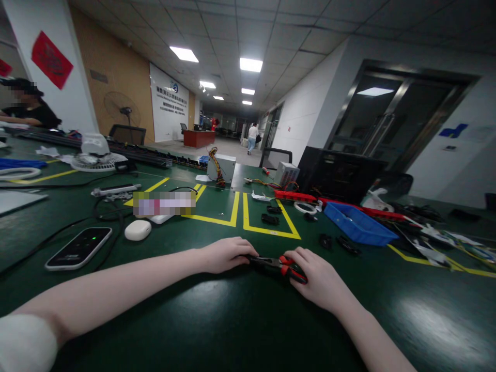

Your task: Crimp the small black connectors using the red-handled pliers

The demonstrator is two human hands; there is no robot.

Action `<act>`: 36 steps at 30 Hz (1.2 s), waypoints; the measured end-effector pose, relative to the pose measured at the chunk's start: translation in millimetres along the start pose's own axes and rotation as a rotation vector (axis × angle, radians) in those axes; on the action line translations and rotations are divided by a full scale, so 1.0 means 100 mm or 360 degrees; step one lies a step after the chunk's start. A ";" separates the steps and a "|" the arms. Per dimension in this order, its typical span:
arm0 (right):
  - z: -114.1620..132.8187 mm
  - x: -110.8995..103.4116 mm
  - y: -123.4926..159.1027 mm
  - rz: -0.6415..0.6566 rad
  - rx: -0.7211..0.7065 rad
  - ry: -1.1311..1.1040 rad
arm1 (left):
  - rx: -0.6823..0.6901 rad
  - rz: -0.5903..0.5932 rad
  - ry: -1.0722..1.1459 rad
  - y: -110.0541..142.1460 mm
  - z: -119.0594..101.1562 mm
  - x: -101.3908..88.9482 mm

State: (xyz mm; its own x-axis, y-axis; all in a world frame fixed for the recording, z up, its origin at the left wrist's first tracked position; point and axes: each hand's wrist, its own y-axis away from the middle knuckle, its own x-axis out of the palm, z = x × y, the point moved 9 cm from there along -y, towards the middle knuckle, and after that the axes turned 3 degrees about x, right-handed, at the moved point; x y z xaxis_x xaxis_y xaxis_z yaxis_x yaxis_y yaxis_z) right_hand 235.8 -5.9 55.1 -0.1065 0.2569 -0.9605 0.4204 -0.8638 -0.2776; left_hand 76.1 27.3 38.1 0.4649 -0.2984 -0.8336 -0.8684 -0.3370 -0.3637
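My right hand (314,274) is wrapped round the red and black handles of a pair of pliers (276,263), whose jaws point left. My left hand (228,254) is closed in a pinch at the jaw tips. Between its fingertips shows a small dark piece (252,258), too small and dark to name, which meets the jaws. Both hands are low over the green table (217,320). Beyond them, small black parts (270,219) lie inside a yellow taped outline, and more black pieces (347,245) lie to the right.
On the right stands a blue tray (358,223), with a black monitor (341,175) behind it. Metal power supply boxes (221,169) with wires stand farther back. At left lie a black-faced device (79,248), a white rounded case (138,230) and cables. A person (29,103) sits far left.
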 end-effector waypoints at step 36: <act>-0.05 0.03 -0.04 -0.0054 0.0121 0.0153 | 0.0045 -0.0020 -0.0050 0.00 -0.04 0.00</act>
State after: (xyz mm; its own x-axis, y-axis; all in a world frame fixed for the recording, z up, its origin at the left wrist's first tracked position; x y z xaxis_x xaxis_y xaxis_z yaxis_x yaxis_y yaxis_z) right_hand 238.0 0.3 52.9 -0.0309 0.3241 -0.9455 0.3480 -0.8833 -0.3141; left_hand 76.8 23.7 40.3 0.4705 -0.2659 -0.8414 -0.8672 -0.3153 -0.3854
